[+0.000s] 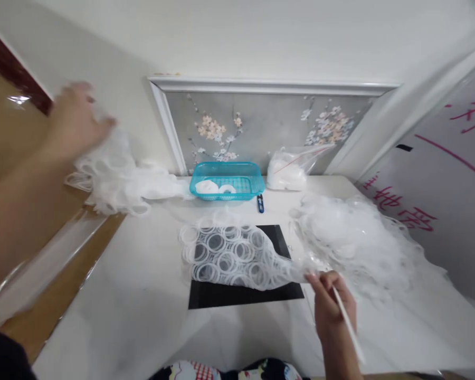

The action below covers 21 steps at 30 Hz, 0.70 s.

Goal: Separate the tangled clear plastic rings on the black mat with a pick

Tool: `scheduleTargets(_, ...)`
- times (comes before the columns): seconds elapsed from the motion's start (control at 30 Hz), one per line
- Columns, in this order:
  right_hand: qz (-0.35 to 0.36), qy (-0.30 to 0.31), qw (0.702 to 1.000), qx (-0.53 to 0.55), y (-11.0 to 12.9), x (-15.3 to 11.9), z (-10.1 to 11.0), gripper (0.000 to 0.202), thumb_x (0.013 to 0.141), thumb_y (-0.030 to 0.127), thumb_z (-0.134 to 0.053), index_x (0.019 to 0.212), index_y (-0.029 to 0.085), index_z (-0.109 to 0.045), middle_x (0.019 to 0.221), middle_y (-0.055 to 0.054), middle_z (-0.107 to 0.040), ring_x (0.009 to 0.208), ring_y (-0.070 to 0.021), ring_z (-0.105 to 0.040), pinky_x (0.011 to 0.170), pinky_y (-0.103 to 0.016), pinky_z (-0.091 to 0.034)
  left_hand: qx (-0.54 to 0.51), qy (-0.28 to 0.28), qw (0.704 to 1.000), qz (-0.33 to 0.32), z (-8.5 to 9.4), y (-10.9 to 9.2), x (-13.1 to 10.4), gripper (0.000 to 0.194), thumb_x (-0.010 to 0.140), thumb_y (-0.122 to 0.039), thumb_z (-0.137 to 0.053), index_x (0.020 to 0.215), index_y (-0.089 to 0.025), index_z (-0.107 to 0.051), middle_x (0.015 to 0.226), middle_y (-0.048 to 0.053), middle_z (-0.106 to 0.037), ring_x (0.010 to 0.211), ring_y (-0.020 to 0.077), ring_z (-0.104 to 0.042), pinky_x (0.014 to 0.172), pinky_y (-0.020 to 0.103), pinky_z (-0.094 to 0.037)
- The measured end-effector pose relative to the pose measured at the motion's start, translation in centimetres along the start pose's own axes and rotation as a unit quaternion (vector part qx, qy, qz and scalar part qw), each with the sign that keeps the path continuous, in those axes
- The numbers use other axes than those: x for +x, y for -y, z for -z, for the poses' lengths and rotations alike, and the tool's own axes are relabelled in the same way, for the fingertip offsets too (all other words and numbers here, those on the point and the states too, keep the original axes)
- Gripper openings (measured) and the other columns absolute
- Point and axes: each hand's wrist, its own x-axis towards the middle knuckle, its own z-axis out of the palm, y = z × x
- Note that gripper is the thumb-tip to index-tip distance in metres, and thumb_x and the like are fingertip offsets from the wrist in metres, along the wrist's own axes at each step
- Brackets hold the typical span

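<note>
Pinched fingers of our right hand (334, 301), at the lower right of the frame, hold the gathered, narrow end of a ringed mesh piece (241, 256); the same hand carries a slim white stick (349, 327), which slopes down toward the lower right. From this grip, the mesh piece extends to the left across the centre of the frame, its long axis running nearly sideways and rising slightly toward its wide, spread end. Our right hand is the nearer one; our left hand (77, 121) is well apart at the upper left, blurred, above a left mesh heap (116, 177), and we cannot tell whether its fingers grasp any of that material. Beneath the mesh piece lies a black mat (245, 298), whose lower strip and upper right corner show; the spread end overhangs the mat's left edge. We judge that sideways room is greatest to the left, where the white tabletop (142, 264) runs to a slanting edge. Above the mat, a blue basket (245, 184) and small snips (260, 203) limit travel toward the wall; to the right, a larger mesh pile (352, 237) stands just beyond the gripping hand.
</note>
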Motion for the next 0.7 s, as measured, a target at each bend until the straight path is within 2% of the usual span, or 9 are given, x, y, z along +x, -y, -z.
scheduleTargets(0.07,0.021,0.049,0.998,-0.036,0.6,-0.9,-1.4,0.04,0.075,0.034,-0.075,0.062,0.022,-0.038,0.065,0.001,-0.054,0.081,-0.0199,-0.062,0.07,-0.027,-0.047,-0.016,0.062,0.995,-0.081,-4.1,0.3,-2.6,0.031,0.088,-0.021,-0.056,0.107,0.003,-0.057,0.093,-0.006,-0.056,0.094,0.0029,-0.061,0.074,0.01,-0.044)
scheduleTargets(0.17,0.056,0.146,0.986,-0.056,0.8,-2.0,-3.7,0.036,0.081,0.03,-0.07,0.064,0.023,-0.039,0.076,-0.003,-0.064,0.082,-0.0204,-0.064,0.072,-0.03,-0.049,-0.048,0.222,0.958,-0.173,-11.7,2.3,-10.5,0.014,0.077,-0.019,-0.072,0.089,-0.013,-0.069,0.075,-0.01,-0.068,0.068,0.0067,-0.066,0.061,0.012,-0.048)
scheduleTargets(0.2,0.067,0.179,0.98,-0.056,0.7,-2.3,-4.4,0.034,0.083,0.028,-0.068,0.065,0.023,-0.039,0.081,-0.005,-0.067,0.078,-0.0194,-0.065,0.07,-0.03,-0.049,-0.061,0.276,0.944,-0.172,-13.8,3.0,-13.3,0.009,0.077,-0.023,-0.074,0.083,-0.016,-0.071,0.071,-0.008,-0.07,0.063,0.0096,-0.066,0.058,0.016,-0.051)
scheduleTargets(0.23,0.074,0.211,0.973,-0.058,0.5,-2.6,-5.0,0.032,0.084,0.027,-0.065,0.066,0.023,-0.039,0.086,-0.006,-0.069,0.076,-0.0189,-0.065,0.07,-0.03,-0.05,-0.081,0.311,0.931,-0.175,-15.6,3.6,-15.7,0.009,0.08,-0.025,-0.071,0.087,-0.018,-0.072,0.074,-0.006,-0.072,0.065,0.0113,-0.068,0.061,0.019,-0.053)
scheduleTargets(0.3,0.08,0.266,0.959,-0.063,0.1,-3.0,-5.9,0.03,0.087,0.026,-0.062,0.067,0.023,-0.04,0.089,-0.007,-0.07,0.08,-0.0207,-0.068,0.071,-0.031,-0.051,-0.176,0.351,0.912,-0.116,-18.0,4.2,-19.0,0.014,0.086,-0.03,-0.063,0.086,-0.018,-0.07,0.078,-0.001,-0.073,0.073,0.0144,-0.069,0.067,0.024,-0.055)
scheduleTargets(0.4,0.056,0.299,0.951,-0.063,-0.4,-3.3,-6.4,0.032,0.089,0.027,-0.06,0.066,0.024,-0.038,0.072,-0.004,-0.065,0.095,-0.0269,-0.07,0.073,-0.031,-0.052,-0.293,0.361,0.886,-0.002,-19.3,4.3,-20.3,0.024,0.085,-0.039,-0.064,0.078,-0.016,-0.064,0.075,0.001,-0.069,0.073,0.0161,-0.068,0.07,0.029,-0.057)
scheduleTargets(0.5,0.035,0.298,0.951,-0.069,-0.7,-3.4,-6.4,0.036,0.089,0.03,-0.06,0.063,0.024,-0.036,0.062,-0.002,-0.06,0.098,-0.0292,-0.071,0.07,-0.031,-0.053,-0.324,0.366,0.87,0.063,-19.6,4.6,-19.8,0.029,0.081,-0.044,-0.069,0.077,-0.016,-0.061,0.074,0.001,-0.068,0.074,0.0174,-0.068,0.072,0.032,-0.057)
scheduleTargets(0.6,0.015,0.301,0.951,-0.071,-0.5,-3.3,-6.4,0.038,0.088,0.032,-0.061,0.062,0.025,-0.035,0.065,-0.005,-0.066,0.088,-0.0278,-0.073,0.068,-0.032,-0.053,-0.318,0.372,0.869,0.073,-19.8,5.1,-19.7,0.032,0.083,-0.046,-0.066,0.074,-0.016,-0.062,0.07,0.001,-0.067,0.07,0.0167,-0.067,0.069,0.031,-0.057)
scheduleTargets(0.7,-0.017,0.273,0.959,-0.07,-0.2,-3.0,-6.3,0.039,0.086,0.034,-0.063,0.062,0.025,-0.034,0.08,-0.01,-0.074,0.091,-0.0279,-0.072,0.071,-0.034,-0.054,-0.317,0.391,0.864,0.032,-19.8,5.4,-19.9,0.031,0.088,-0.045,-0.06,0.078,-0.016,-0.067,0.073,0.003,-0.068,0.071,0.0167,-0.066,0.069,0.03,-0.055)
